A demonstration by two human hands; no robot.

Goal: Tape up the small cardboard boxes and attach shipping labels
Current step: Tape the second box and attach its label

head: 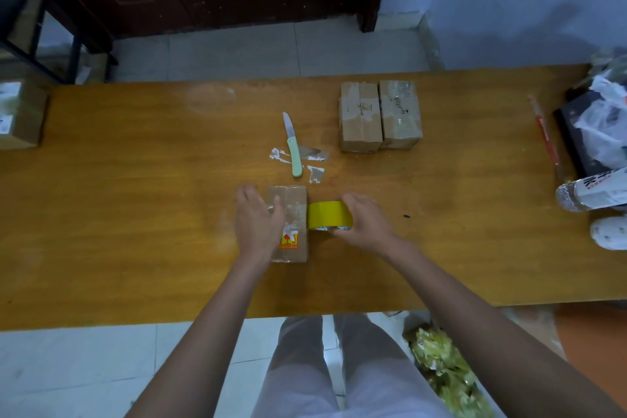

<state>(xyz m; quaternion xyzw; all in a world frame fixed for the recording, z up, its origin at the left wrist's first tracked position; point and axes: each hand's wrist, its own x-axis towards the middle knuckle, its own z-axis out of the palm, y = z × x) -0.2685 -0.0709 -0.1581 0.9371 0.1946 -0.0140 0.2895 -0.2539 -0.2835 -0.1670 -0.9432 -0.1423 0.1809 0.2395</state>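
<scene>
A small cardboard box (294,210) with an orange handling sticker lies on the wooden table (135,214) near the middle. My left hand (258,224) rests flat on the box's left side, fingers spread. My right hand (366,224) grips a yellow tape roll (327,214) that sits against the box's right edge. Clear tape seems to run from the roll over the box top. Two taped cardboard boxes (380,115) stand side by side farther back on the right.
A folding knife (293,149) with a pale green handle lies open behind the box, among tape scraps (315,173). A larger box (20,115) sits at the far left. Plastic bags (604,125), a bottle (593,193) and a red pen (544,129) crowd the right end.
</scene>
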